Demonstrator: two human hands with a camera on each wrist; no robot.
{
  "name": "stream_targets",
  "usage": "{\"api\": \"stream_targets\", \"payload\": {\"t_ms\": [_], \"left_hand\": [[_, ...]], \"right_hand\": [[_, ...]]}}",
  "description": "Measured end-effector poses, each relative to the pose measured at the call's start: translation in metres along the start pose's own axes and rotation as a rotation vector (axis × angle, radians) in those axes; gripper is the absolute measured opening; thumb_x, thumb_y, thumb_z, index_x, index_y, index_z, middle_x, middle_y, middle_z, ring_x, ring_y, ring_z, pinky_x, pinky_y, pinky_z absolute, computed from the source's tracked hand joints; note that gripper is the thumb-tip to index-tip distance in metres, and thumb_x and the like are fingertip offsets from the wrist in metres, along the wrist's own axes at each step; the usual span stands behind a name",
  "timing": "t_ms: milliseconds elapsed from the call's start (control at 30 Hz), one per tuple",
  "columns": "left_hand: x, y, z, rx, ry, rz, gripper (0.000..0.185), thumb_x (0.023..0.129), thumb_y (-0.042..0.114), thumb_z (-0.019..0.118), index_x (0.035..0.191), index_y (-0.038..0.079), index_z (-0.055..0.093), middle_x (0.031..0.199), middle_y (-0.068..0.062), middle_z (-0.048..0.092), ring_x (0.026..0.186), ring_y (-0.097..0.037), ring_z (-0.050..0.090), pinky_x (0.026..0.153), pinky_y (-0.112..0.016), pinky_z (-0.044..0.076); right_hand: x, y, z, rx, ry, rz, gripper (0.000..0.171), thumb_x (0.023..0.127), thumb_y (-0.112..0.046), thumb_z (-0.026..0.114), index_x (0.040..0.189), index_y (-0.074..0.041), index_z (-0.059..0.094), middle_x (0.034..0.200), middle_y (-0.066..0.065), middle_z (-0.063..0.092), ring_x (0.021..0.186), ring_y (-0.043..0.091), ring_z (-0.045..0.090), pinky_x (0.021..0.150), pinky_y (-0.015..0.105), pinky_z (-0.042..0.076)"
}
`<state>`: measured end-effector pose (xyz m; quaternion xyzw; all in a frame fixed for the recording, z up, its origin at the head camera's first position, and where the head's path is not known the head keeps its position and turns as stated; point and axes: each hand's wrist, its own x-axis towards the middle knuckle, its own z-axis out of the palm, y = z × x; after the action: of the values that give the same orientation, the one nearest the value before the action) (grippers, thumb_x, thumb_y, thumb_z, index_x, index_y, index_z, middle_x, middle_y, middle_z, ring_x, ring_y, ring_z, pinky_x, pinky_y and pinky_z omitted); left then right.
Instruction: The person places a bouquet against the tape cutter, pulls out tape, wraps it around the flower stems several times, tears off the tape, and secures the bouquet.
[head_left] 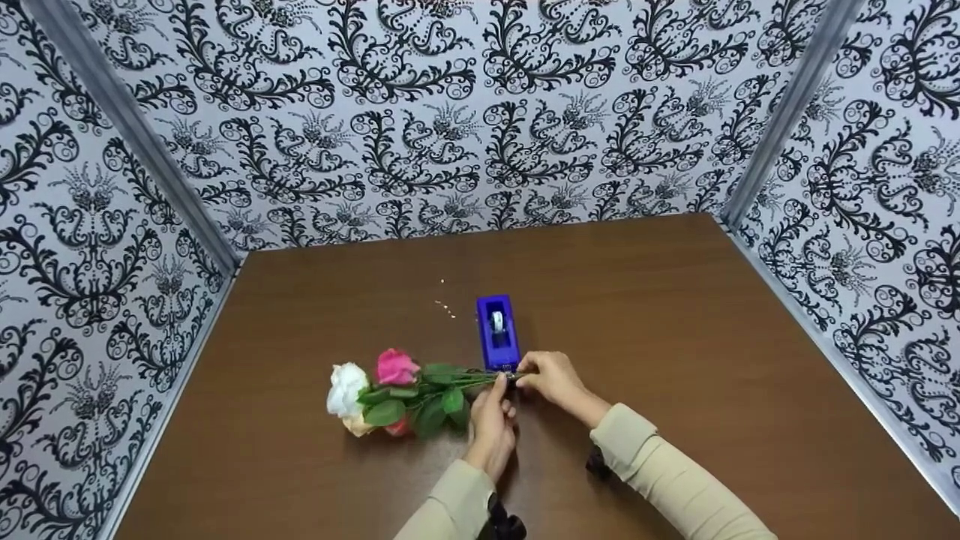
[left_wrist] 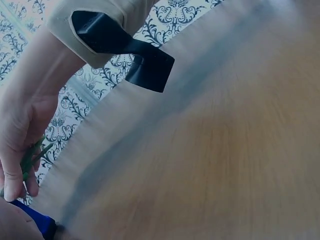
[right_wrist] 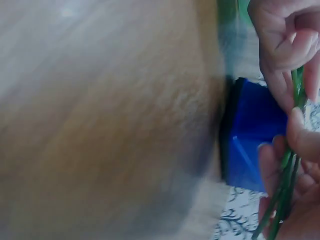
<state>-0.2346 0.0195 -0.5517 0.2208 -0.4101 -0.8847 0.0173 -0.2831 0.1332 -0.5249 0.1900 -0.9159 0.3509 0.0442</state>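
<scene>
A bunch of artificial roses lies sideways over the table, with a white rose (head_left: 346,391), a pink rose (head_left: 396,367) and peach and red ones half hidden below green leaves. My left hand (head_left: 491,427) grips the bundled green stems (right_wrist: 287,182), its thumb on top. Just right of it, my right hand (head_left: 555,377) pinches the stem ends between thumb and fingers. Directly beyond both hands stands a blue tape dispenser (head_left: 489,337), a white roll inside it. Whether any tape is on the stems is hidden by the fingers.
The brown wooden table (head_left: 637,300) meets patterned walls (head_left: 450,135) at its back and sides. A few pale specks (head_left: 445,307) lie on the table left of the dispenser. A black wrist mount (left_wrist: 150,67) projects from the right sleeve.
</scene>
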Motion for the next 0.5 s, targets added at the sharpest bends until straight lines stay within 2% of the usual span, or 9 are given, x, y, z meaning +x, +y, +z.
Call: {"api": "stream_targets", "payload": {"t_ms": [133, 200, 300, 400, 500], "left_hand": [[-0.0014, 0.0024, 0.0004, 0.033, 0.023, 0.011, 0.029, 0.088, 0.018, 0.060, 0.064, 0.016, 0.046, 0.051, 0.008, 0.035, 0.047, -0.005, 0.036, 0.047, -0.019, 0.026], [-0.0015, 0.0031, 0.0008, 0.039, 0.025, 0.019, 0.024, 0.089, 0.017, 0.059, 0.067, 0.014, 0.049, 0.052, 0.007, 0.036, 0.047, -0.005, 0.037, 0.048, -0.018, 0.028], [-0.0005, 0.0029, 0.0008, 0.042, 0.011, 0.023, 0.015, 0.091, 0.015, 0.056, 0.077, 0.011, 0.054, 0.054, 0.007, 0.037, 0.048, -0.004, 0.037, 0.049, -0.017, 0.030], [0.0005, 0.0033, 0.0002, 0.047, 0.009, 0.019, 0.013, 0.091, 0.013, 0.056, 0.079, 0.009, 0.055, 0.053, 0.008, 0.036, 0.047, -0.003, 0.036, 0.048, -0.016, 0.032], [0.0014, 0.0059, -0.0015, 0.051, 0.011, 0.003, 0.015, 0.089, 0.013, 0.057, 0.075, 0.011, 0.056, 0.051, 0.008, 0.036, 0.045, -0.003, 0.036, 0.048, -0.016, 0.033]], "right_hand": [[-0.0010, -0.0047, -0.0013, -0.069, -0.065, 0.071, 0.026, 0.076, -0.028, 0.073, 0.079, -0.005, 0.060, 0.069, 0.004, 0.060, 0.059, 0.015, 0.045, 0.060, 0.032, 0.039], [-0.0006, -0.0056, -0.0008, -0.123, -0.097, 0.090, 0.035, 0.079, -0.039, 0.067, 0.073, -0.006, 0.059, 0.063, 0.001, 0.056, 0.055, 0.013, 0.042, 0.062, 0.033, 0.036], [0.0008, -0.0055, 0.0009, -0.215, -0.098, 0.088, 0.044, 0.081, -0.051, 0.060, 0.060, -0.012, 0.057, 0.054, -0.005, 0.051, 0.052, 0.010, 0.041, 0.064, 0.034, 0.032], [0.0035, -0.0073, 0.0001, -0.217, -0.083, 0.129, 0.046, 0.079, -0.052, 0.061, 0.053, -0.014, 0.055, 0.049, -0.008, 0.047, 0.051, 0.010, 0.041, 0.066, 0.036, 0.031], [0.0066, -0.0112, -0.0026, -0.165, -0.109, 0.206, 0.044, 0.078, -0.050, 0.064, 0.054, -0.013, 0.061, 0.048, -0.009, 0.049, 0.052, 0.010, 0.043, 0.070, 0.039, 0.032]]}}
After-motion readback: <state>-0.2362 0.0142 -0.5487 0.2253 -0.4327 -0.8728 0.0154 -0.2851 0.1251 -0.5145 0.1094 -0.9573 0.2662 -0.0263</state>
